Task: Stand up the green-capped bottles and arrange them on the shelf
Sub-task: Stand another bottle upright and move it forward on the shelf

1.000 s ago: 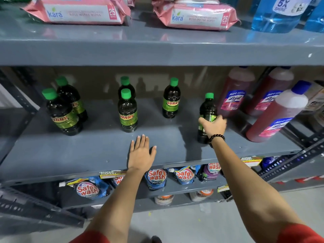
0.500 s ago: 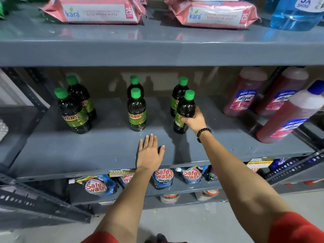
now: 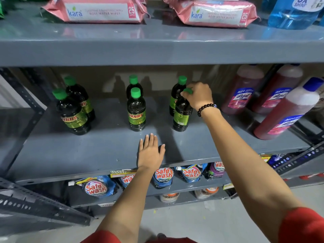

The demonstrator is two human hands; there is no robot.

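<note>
Several dark green-capped bottles stand upright in pairs on the grey middle shelf [image 3: 87, 151]. One pair stands at the left [image 3: 71, 114], another in the middle [image 3: 136, 113]. In the right pair, the front bottle [image 3: 181, 116] stands before the back bottle [image 3: 177, 90]. My right hand [image 3: 199, 95] grips the front bottle at its green cap and neck. My left hand [image 3: 150, 151] lies flat, palm down, on the shelf's front part with fingers spread, holding nothing.
Three tilted red bottles with blue caps [image 3: 287, 109] lean at the shelf's right end. Pink wipe packs [image 3: 105, 11] and a blue liquid bottle [image 3: 292, 13] lie on the shelf above. Detergent pouches [image 3: 164, 176] fill the shelf below.
My right hand carried the bottle leftward and set it in front of the right back bottle, then slid up from its body to its cap. My left hand stayed flat.
</note>
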